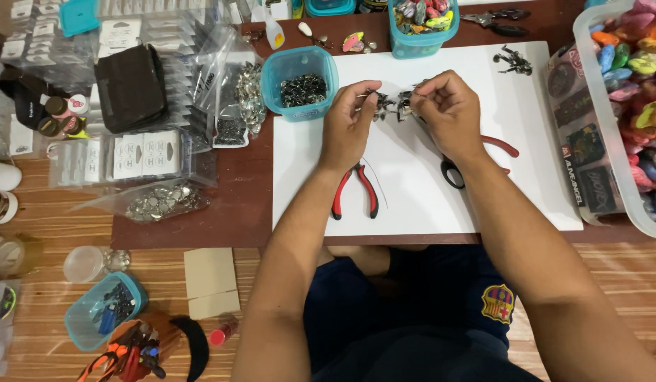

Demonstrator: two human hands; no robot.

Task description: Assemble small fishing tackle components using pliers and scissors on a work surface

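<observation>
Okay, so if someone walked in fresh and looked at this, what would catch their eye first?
Probably the two hands at the centre, left hand and right hand, pinching a cluster of small metal pieces over a white board. Next, the clear bin of bright multicoloured pieces on the far right. Red-handled pliers lie on the board below the left hand.

A home craft workspace on a wooden floor (pixel 52 332), with pliers (pixel 355 189), tubs of metal findings (pixel 301 88) and bagged parts (pixel 158 201).
</observation>
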